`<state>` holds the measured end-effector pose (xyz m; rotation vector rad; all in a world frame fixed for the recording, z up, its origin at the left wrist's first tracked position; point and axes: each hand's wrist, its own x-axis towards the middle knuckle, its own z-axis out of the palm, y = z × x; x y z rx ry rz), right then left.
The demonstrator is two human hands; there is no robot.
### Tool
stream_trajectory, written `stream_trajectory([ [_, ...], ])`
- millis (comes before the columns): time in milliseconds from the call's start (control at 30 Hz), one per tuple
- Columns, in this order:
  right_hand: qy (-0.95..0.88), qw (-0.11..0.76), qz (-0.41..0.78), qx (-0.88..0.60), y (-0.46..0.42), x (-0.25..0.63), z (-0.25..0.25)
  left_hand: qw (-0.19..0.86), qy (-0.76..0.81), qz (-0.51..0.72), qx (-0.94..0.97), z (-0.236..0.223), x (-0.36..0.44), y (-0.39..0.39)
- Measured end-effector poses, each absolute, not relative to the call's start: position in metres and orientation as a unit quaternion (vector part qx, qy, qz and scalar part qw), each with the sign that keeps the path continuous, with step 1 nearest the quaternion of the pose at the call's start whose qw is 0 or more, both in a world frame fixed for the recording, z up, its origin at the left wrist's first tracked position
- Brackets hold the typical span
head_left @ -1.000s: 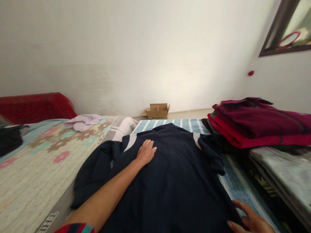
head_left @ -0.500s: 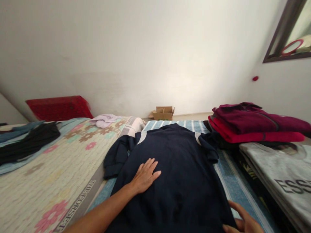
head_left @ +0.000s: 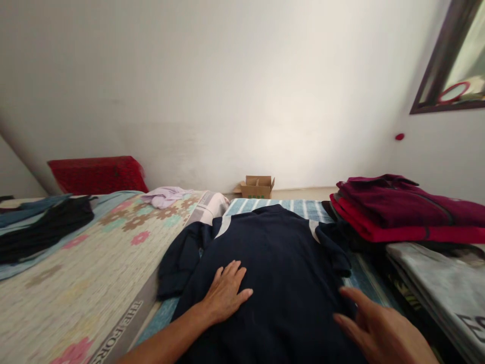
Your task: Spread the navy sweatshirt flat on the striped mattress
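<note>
A dark navy long-sleeved top (head_left: 273, 268) with white shoulder stripes lies spread out, its collar at the far end. My left hand (head_left: 226, 293) rests flat on its left-middle part, fingers stretched out. At the top's right edge is my right hand (head_left: 373, 321), thumb and forefinger apart; its other fingers are hidden. The top's left sleeve (head_left: 178, 263) lies bent beside the body, and the right sleeve (head_left: 335, 247) is folded in close.
Blue striped bedding (head_left: 237, 206) lies under the top. To the right are folded maroon and red clothes (head_left: 401, 207) and a grey printed shirt (head_left: 435, 273). A flowered mattress (head_left: 113, 263) holds dark clothes (head_left: 49, 227) and a lilac cloth (head_left: 165, 196). A cardboard box (head_left: 257, 187) stands near the wall.
My right hand has moved forward and slightly left along the top's right edge. My left hand stays pressed on the fabric. The view has tilted up slightly.
</note>
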<state>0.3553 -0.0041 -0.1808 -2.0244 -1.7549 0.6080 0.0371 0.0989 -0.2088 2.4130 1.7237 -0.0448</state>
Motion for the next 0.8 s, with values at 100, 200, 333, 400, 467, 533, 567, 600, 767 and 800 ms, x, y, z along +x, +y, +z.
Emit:
stream_trajectory([
  [100, -0.696, 0.188, 0.17, -0.672, 0.07, 0.317, -0.153, 0.059, 0.558, 0.034, 0.827, -0.196, 0.054, 0.148],
  [200, -0.71, 0.163, 0.107, -0.676, 0.138, 0.285, -0.165, 0.02, 0.546, 0.082, 0.834, -0.181, 0.082, 0.212],
  [333, -0.733, 0.157, 0.041, -0.661, 0.175, 0.263, -0.223, -0.005, 0.585, 0.11, 0.804, -0.17, 0.127, 0.293],
  [400, -0.748, 0.179, 0.014, -0.639, 0.174, 0.261, -0.246, 0.0, 0.609, 0.11, 0.785, -0.172, 0.146, 0.327],
  [467, -0.75, 0.197, 0.005, -0.631, 0.171, 0.262, -0.259, 0.017, 0.621, 0.102, 0.777, -0.178, 0.162, 0.356],
  [533, -0.747, 0.202, 0.008, -0.633, 0.17, 0.263, -0.262, 0.039, 0.63, 0.091, 0.77, -0.185, 0.173, 0.379],
  [567, -0.746, 0.203, 0.01, -0.634, 0.171, 0.264, -0.262, 0.051, 0.634, 0.084, 0.767, -0.188, 0.177, 0.387],
  [600, -0.745, 0.204, 0.01, -0.635, 0.172, 0.264, -0.261, 0.061, 0.638, 0.077, 0.763, -0.191, 0.18, 0.394],
  [767, -0.743, 0.206, 0.017, -0.637, 0.176, 0.264, -0.26, 0.048, 0.655, 0.083, 0.749, -0.199, 0.188, 0.392],
  [800, -0.742, 0.209, 0.019, -0.637, 0.176, 0.264, -0.261, 0.033, 0.653, 0.097, 0.751, -0.201, 0.187, 0.385],
])
